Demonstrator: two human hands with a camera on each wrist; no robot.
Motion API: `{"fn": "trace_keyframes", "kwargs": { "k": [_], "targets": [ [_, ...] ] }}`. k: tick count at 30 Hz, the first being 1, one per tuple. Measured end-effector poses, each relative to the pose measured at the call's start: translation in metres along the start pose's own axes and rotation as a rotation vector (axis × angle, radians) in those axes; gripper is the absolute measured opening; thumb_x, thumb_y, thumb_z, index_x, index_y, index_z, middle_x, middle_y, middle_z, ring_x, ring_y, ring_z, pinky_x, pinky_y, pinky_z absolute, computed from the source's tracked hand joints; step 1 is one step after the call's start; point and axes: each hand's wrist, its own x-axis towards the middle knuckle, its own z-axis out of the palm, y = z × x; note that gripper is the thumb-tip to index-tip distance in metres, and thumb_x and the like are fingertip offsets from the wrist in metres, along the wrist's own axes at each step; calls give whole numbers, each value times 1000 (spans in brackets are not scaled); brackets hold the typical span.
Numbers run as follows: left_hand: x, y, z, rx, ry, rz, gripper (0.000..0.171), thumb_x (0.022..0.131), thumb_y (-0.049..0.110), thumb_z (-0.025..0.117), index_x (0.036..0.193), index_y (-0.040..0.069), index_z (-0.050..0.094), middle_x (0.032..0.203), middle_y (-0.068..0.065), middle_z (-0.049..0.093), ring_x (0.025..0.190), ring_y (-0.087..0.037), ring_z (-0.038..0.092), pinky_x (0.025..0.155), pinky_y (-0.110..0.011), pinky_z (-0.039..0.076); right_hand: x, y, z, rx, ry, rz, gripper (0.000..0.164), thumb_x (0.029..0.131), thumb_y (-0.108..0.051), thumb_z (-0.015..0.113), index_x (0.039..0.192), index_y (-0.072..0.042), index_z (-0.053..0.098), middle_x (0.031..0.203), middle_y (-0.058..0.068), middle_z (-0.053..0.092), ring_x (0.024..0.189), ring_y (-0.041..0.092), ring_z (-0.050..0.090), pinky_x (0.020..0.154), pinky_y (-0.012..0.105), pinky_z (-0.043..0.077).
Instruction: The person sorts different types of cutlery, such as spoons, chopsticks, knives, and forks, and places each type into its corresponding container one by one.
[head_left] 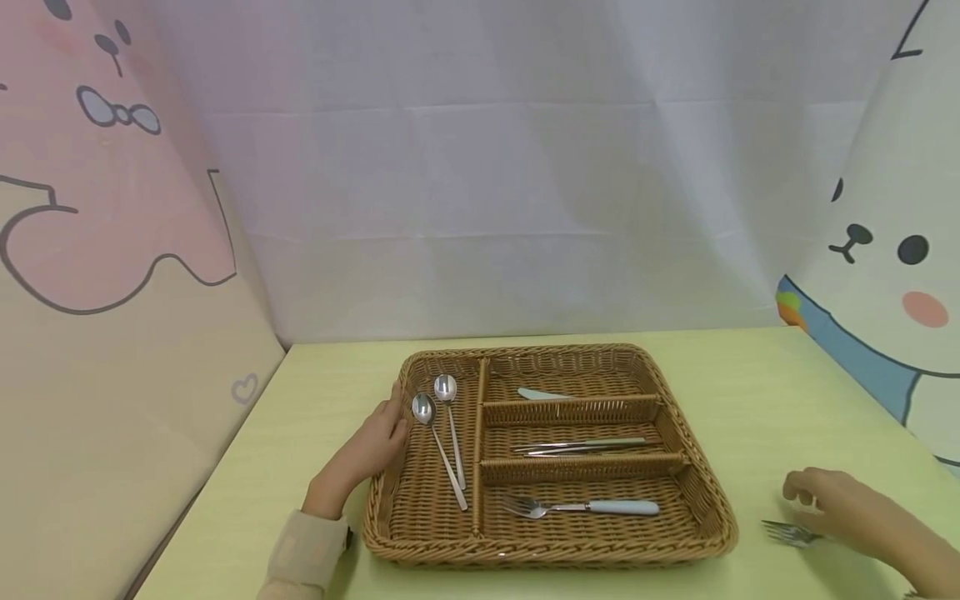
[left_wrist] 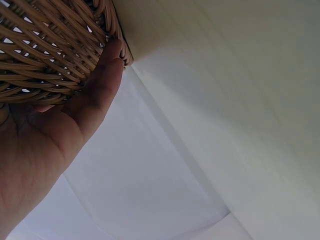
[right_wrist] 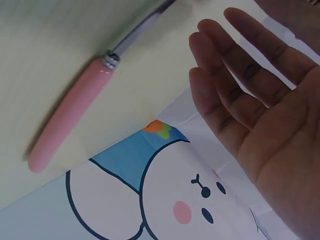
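A brown wicker cutlery basket (head_left: 480,548) with several compartments lies on the table. My left hand (head_left: 378,446) grips its left side, the fingers (left_wrist: 111,75) lying along the outer wicker wall (left_wrist: 45,55). Off to the right of the basket, my right hand (head_left: 840,504) hovers over a fork (head_left: 791,533) on the table. That fork has a pink handle (right_wrist: 72,115), seen in the right wrist view beside the hand. The right fingers (right_wrist: 215,100) are loosely bent and hold nothing. In the head view the hand hides the handle.
Two spoons (head_left: 444,442) lie in the left compartment. On the basket's right side are a pale knife (head_left: 542,394) at the back, thin metal utensils (head_left: 581,447) in the middle, and a white-handled fork (head_left: 585,507) in front. Printed curtains (head_left: 525,208) stand around the table.
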Motion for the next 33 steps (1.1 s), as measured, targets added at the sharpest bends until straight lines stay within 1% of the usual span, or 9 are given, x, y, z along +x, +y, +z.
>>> {"fn": "trace_keyframes", "kwargs": {
  "k": [3,7,10,13,16,19,25,29,33],
  "targets": [
    [1,0,0,-1,2,-5,63,95,10,38,141,-9,0,127,-38,39,115,-42,43,93,-57,42,-5,6,5,22,-12,10,8,77,-10,66,81,-8,59,74,0,57,66,18,53,59,39,49],
    [1,0,0,1,4,-8,63,95,11,39,141,-9,1,127,-37,40,115,-42,44,93,-56,43,-12,14,12,-3,28,-28,10,76,-9,66,77,-10,56,71,-2,54,63,9,49,56,36,49],
    [1,0,0,5,4,-10,63,95,10,39,141,-10,1,127,-37,40,115,-42,44,93,-56,43,-15,17,14,-14,42,-32,15,73,-8,68,75,-11,53,68,-3,48,59,4,41,52,31,44],
    [1,1,0,6,2,-11,63,95,10,39,141,-10,1,127,-37,40,112,-40,46,92,-56,44,-17,18,15,-14,40,-5,25,68,-4,70,70,-12,47,64,-3,41,57,6,34,50,27,37],
    [1,2,0,3,1,-7,62,95,10,38,141,-10,1,126,-36,41,107,-37,49,90,-55,45,-17,19,18,-46,52,9,33,64,1,70,66,-12,39,61,-3,36,56,7,32,51,26,32],
    [1,2,-1,0,-1,-4,62,95,9,38,141,-10,1,125,-36,41,102,-34,50,87,-54,46,-17,22,20,-76,62,-2,33,63,5,68,66,-13,40,61,-4,37,56,7,32,50,27,34],
    [0,3,-1,5,4,-4,62,95,9,38,141,-10,2,124,-36,43,98,-32,50,86,-53,47,-18,24,22,-88,79,-48,34,63,8,64,65,-13,38,58,-5,34,54,4,30,49,26,30],
    [0,2,-1,10,7,-2,62,95,9,38,141,-11,2,122,-35,44,97,-31,51,85,-52,48,-15,22,22,-103,81,-19,34,64,7,65,65,-13,39,58,-5,34,55,5,31,50,27,31],
    [1,2,0,11,10,-2,61,95,9,38,141,-11,3,119,-33,46,91,-28,50,82,-50,48,-15,21,23,-113,97,29,33,62,6,67,65,-14,40,59,-5,37,55,7,33,51,29,36]
  ]
}}
